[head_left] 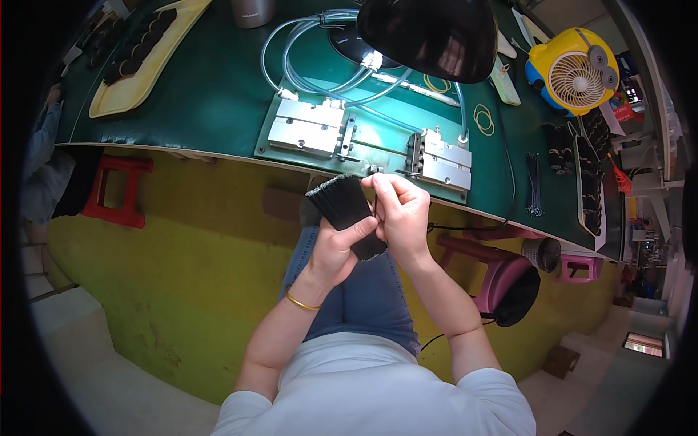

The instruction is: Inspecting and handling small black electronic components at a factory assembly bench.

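A thick bundle of thin black strands, likely cut wires [342, 203], with pale tips at its upper end, is gripped in my left hand [336, 252]. The bundle leans over my lap, just off the table's front edge. At its right side, my right hand [404, 218] is closed in a pinch, thumb and forefinger together by the strands. Whatever lies between those fingertips is too small to make out. Just beyond my hands, two metal pneumatic clamps, the left one [305, 125] and the right one [445, 163], are mounted on a plate.
A black lamp [429, 36] overhangs the clamps, with clear air hoses [291, 69] behind. Right lie thin black cable pieces [534, 185], a yellow fan [578, 73] and a tray [589, 192] of black coils. A yellow tray [149, 76] is left. Stools, red [120, 190] and pink [498, 269], stand below.
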The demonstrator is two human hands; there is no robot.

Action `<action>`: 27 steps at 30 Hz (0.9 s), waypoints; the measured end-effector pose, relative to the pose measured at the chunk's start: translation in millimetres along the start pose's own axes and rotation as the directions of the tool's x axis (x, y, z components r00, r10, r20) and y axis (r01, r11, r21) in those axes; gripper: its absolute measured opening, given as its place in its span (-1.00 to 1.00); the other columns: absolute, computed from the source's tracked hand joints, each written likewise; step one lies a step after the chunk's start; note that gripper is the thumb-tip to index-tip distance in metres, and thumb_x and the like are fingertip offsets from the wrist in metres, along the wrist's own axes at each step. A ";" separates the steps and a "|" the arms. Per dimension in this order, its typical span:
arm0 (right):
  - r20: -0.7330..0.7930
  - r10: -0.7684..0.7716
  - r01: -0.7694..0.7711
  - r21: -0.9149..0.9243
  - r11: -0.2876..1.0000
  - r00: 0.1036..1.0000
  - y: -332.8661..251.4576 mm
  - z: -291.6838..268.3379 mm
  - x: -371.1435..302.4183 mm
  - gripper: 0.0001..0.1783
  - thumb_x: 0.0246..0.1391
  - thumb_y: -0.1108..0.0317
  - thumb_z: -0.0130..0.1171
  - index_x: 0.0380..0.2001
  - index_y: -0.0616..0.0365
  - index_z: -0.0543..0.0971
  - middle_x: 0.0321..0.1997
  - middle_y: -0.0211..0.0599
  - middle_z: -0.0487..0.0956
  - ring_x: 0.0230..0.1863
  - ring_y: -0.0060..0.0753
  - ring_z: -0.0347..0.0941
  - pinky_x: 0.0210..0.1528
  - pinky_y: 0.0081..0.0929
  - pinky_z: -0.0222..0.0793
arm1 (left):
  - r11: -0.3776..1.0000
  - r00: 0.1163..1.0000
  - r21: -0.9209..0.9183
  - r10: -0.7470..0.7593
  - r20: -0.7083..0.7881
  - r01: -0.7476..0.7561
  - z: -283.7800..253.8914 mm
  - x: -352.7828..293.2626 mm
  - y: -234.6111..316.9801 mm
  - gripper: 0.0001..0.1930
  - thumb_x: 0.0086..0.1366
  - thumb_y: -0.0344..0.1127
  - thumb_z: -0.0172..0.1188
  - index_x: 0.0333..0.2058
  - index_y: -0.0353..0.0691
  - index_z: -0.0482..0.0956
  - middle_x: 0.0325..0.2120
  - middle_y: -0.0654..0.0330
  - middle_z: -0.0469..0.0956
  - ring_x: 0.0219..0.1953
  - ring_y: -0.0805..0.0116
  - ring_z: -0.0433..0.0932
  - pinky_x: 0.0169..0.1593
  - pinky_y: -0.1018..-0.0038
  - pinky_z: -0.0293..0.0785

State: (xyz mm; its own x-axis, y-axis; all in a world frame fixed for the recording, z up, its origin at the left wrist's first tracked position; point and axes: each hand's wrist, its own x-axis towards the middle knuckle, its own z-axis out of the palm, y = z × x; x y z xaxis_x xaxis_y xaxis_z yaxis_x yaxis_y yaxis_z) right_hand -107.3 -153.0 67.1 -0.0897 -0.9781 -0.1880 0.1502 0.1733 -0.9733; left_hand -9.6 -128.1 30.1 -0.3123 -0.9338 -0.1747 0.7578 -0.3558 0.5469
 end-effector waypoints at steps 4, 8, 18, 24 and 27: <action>-0.003 0.013 -0.013 0.021 1.000 1.000 0.4 -0.6 0.8 -0.78 0.07 0.37 0.00 -0.51 0.31 0.53 -0.81 -0.51 0.34 -0.86 -0.82 0.11 -0.84 -0.78 -0.06 | 1.000 0.999 0.004 -0.008 0.034 0.008 1.4 0.0 1.8 -0.88 0.10 -0.43 0.13 -0.42 -0.25 0.35 -0.53 0.27 0.36 -0.45 0.48 0.38 -0.30 0.57 0.34; -0.029 0.040 -0.039 0.043 0.998 0.999 -2.4 2.5 -0.1 -0.75 0.07 0.35 0.02 -0.54 0.31 0.52 -0.82 -0.49 0.34 -0.87 -0.81 0.12 -0.85 -0.77 -0.05 | 0.998 1.000 -0.065 0.017 0.017 -0.016 1.2 1.3 3.7 -0.80 0.09 -0.52 0.09 -0.27 -0.30 0.39 -0.49 0.22 0.43 -0.46 0.44 0.45 -0.35 0.55 0.41; 0.047 -0.081 0.083 -0.048 0.995 0.996 -3.7 2.6 -10.7 -0.75 0.05 0.32 0.06 -0.57 0.28 0.52 -0.80 -0.50 0.36 -0.86 -0.80 0.18 -0.87 -0.78 0.01 | 0.998 1.000 0.068 0.003 -0.003 -0.003 1.6 -9.7 13.5 -0.82 0.10 -0.53 0.05 -0.27 -0.33 0.41 -0.53 0.21 0.44 -0.52 0.45 0.45 -0.40 0.55 0.41; 0.036 -0.040 0.042 -0.069 0.997 0.999 -7.3 4.7 -11.0 -0.78 0.06 0.33 0.05 -0.52 0.27 0.54 -0.79 -0.51 0.38 -0.86 -0.81 0.19 -0.86 -0.79 0.02 | 0.997 0.999 -0.065 -0.038 -0.018 0.037 -3.7 -10.2 8.1 -0.77 0.11 -0.53 0.04 -0.20 -0.30 0.37 -0.48 0.22 0.43 -0.50 0.46 0.44 -0.39 0.53 0.41; 0.033 -0.008 0.010 -0.036 0.999 0.999 -4.7 2.0 -8.5 -0.78 0.06 0.33 0.04 -0.50 0.27 0.54 -0.78 -0.52 0.39 -0.86 -0.81 0.18 -0.86 -0.79 0.02 | 0.997 0.999 -0.067 -0.031 -0.010 0.030 -1.6 -8.5 6.1 -0.76 0.13 -0.53 0.03 -0.18 -0.29 0.36 -0.46 0.23 0.42 -0.49 0.46 0.44 -0.38 0.53 0.41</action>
State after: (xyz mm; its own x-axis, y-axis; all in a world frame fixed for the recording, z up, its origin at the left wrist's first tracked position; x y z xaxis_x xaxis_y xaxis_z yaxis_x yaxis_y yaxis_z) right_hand -105.3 -145.7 73.6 -0.0587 -0.9828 -0.1754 0.1137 0.1679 -0.9792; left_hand -1.4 -122.3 33.6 -0.3295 -0.9228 -0.1997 0.7847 -0.3853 0.4856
